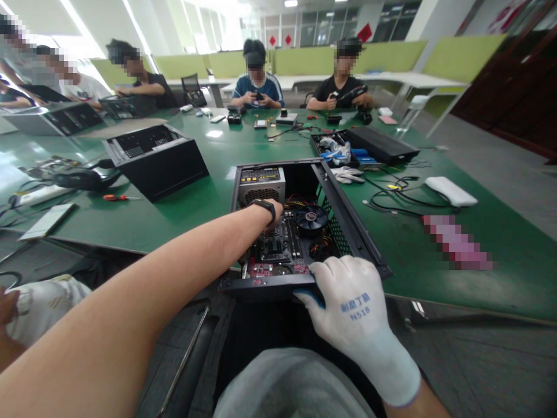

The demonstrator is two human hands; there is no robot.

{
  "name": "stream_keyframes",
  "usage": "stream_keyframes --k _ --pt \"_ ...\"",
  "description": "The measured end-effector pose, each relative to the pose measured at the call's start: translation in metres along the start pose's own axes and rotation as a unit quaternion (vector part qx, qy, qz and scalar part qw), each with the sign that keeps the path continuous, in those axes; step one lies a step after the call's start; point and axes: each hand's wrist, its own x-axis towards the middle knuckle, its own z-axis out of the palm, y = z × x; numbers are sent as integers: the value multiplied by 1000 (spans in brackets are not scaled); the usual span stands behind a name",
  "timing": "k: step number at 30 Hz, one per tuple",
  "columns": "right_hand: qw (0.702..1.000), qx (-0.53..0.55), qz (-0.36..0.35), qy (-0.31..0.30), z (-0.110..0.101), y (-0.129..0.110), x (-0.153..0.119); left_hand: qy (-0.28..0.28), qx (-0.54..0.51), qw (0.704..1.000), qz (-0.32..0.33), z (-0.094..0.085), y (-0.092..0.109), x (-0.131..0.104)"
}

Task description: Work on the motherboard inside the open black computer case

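An open black computer case (354, 229) lies at the table's near edge, its inside facing up. It holds a grey power supply (262, 184), a red and black motherboard (274, 249) and a round black fan (311, 217). My bare left hand (273, 216), with a black band at the wrist, reaches inside between the power supply and the fan; its fingers are hidden. My right hand (348, 296), in a white glove, grips the case's near edge at the right corner, thumb below and fingers over the top.
Another black case (163, 168) stands on the green table (435, 249) at left, near an orange screwdriver (115, 198). Gloves (347, 175), cables (391, 194), a white box-like object (450, 191) and a black tray-like part (378, 145) are at right. People sit across the table.
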Motion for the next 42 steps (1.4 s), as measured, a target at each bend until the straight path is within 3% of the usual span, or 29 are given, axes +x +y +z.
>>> stream_keyframes --k 21,32,42 --pt "1000 5 3 -5 1 1 -1 -16 -117 992 -35 1 -1 -2" --pt "1000 2 6 -13 -1 0 0 -5 23 1000 -15 -3 3 -5" --pt "1000 0 7 -15 -1 0 1 -22 -83 996 -11 -6 3 -7"
